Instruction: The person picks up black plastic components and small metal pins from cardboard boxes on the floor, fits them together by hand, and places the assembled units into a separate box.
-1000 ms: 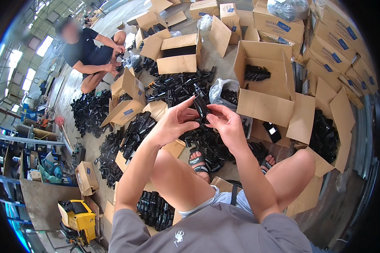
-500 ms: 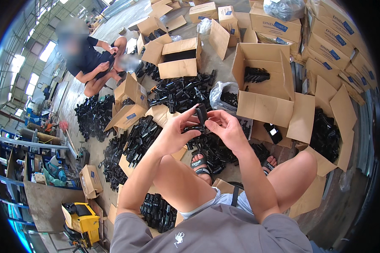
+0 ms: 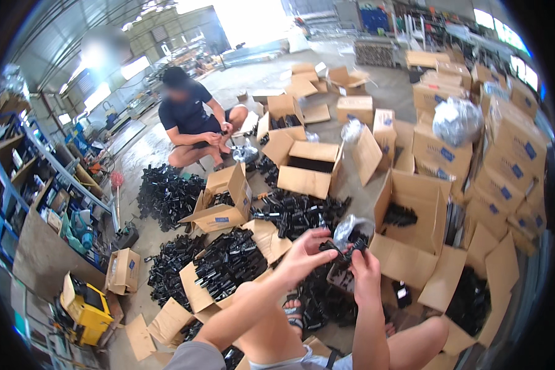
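My left hand (image 3: 309,254) is closed in a pinch on a small black part (image 3: 329,247), its exact kind unclear. Close beside it, my right hand (image 3: 366,271) grips another small black part (image 3: 356,244) between thumb and fingers. Whether the two pieces touch is hard to make out. Both hands are raised in front of my knees, over a heap of black parts (image 3: 317,302) on the floor. Just beyond my fingers stands a container with a clear plastic bag (image 3: 351,228) and more black pieces.
An open carton (image 3: 407,253) stands to the right, with another of black parts (image 3: 468,302) nearer me. Stacked cartons (image 3: 505,166) rise at far right. Black heaps (image 3: 169,194) lie left, near a crouching person (image 3: 194,117) handling something small. A yellow box (image 3: 86,314) sits lower left.
My view has tilted up, showing more of the hall. Earlier my hands met around one black block-shaped piece; now each hand grips a small black part. The other person remains crouched.
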`<state>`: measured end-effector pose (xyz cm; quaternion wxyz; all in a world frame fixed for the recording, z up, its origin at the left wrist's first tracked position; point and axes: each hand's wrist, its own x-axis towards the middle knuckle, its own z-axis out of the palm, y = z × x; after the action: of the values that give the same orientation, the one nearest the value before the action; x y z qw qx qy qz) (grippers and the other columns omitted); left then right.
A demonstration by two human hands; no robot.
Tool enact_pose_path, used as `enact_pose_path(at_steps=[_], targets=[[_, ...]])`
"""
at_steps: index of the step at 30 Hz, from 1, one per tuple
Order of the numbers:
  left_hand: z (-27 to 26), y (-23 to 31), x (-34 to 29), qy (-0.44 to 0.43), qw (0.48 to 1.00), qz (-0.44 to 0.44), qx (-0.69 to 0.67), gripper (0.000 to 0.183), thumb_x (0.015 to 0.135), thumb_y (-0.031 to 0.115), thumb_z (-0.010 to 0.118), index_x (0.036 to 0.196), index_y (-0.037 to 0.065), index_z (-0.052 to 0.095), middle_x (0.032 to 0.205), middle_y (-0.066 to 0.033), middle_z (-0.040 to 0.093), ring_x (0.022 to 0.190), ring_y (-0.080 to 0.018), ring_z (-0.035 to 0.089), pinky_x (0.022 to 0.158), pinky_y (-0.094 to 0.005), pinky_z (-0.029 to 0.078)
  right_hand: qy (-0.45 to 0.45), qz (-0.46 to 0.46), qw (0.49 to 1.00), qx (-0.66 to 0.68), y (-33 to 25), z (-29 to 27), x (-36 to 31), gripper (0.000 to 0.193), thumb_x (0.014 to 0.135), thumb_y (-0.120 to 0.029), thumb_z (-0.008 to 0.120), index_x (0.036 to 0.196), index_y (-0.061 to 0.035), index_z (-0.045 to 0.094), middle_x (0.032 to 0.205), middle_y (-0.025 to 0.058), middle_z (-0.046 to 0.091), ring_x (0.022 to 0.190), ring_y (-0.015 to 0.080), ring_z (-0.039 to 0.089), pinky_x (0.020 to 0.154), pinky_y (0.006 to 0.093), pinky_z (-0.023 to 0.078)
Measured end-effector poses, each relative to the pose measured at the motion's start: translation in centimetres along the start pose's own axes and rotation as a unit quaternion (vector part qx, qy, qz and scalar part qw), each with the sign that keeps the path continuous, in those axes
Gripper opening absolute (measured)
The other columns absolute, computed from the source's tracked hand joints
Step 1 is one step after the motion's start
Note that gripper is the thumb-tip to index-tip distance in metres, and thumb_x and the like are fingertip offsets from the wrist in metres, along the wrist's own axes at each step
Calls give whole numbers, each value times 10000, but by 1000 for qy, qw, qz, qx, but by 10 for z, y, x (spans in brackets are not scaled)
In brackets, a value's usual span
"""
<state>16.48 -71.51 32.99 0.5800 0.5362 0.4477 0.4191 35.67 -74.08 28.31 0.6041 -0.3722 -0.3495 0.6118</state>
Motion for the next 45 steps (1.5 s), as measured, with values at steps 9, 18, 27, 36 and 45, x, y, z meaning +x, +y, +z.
enact_pose_path(at_steps=[9, 18, 27, 36, 45], targets=[[2, 15, 24, -53, 986, -27, -154, 430, 946, 87, 747, 1353, 36, 621, 1238, -43, 707, 1140, -113, 649, 1036, -302, 493, 28, -49, 997, 59, -4, 16, 10, 344, 1027, -187, 643, 1330, -45, 567, 1164, 40, 644, 1034, 130, 643, 887, 289, 522], [-6, 20, 47, -166, 950, -23, -262, 512, 915, 41, 756, 1400, 51, 591, 1294, -41, 681, 1195, -107, 625, 1062, -295, 473, 52, -103, 982, -152, -39, 16, 5, 363, 1012, -206, 681, 1278, 27, 598, 1094, 67, 683, 961, 119, 686, 827, 246, 590], [-20, 16, 41, -119, 928, 9, -352, 493, 930, 52, 751, 1394, 50, 583, 1269, -27, 681, 1143, -99, 636, 1025, -296, 485, -20, -79, 968, -237, -67, 40, 26, 411, 996, -268, 711, 1250, 37, 604, 1065, 58, 681, 949, 118, 688, 823, 257, 588], [-8, 0, 49, 31, 981, 90, -170, 571, 971, 49, 707, 1500, 96, 498, 1098, 10, 671, 859, -30, 584, 780, -217, 490, -12, -27, 984, -176, -51, 41, 55, 238, 1029, -206, 658, 1131, 7, 630, 981, 54, 699, 829, 106, 675, 749, 253, 565], [-15, -11, 55, -1, 981, 61, -186, 499, 958, 71, 730, 1437, 91, 591, 965, 60, 655, 733, 11, 457, 632, -189, 400, -3, 19, 992, -126, -35, 20, 59, 237, 1000, -173, 697, 1104, 32, 644, 994, 79, 709, 885, 141, 701, 805, 277, 587]])
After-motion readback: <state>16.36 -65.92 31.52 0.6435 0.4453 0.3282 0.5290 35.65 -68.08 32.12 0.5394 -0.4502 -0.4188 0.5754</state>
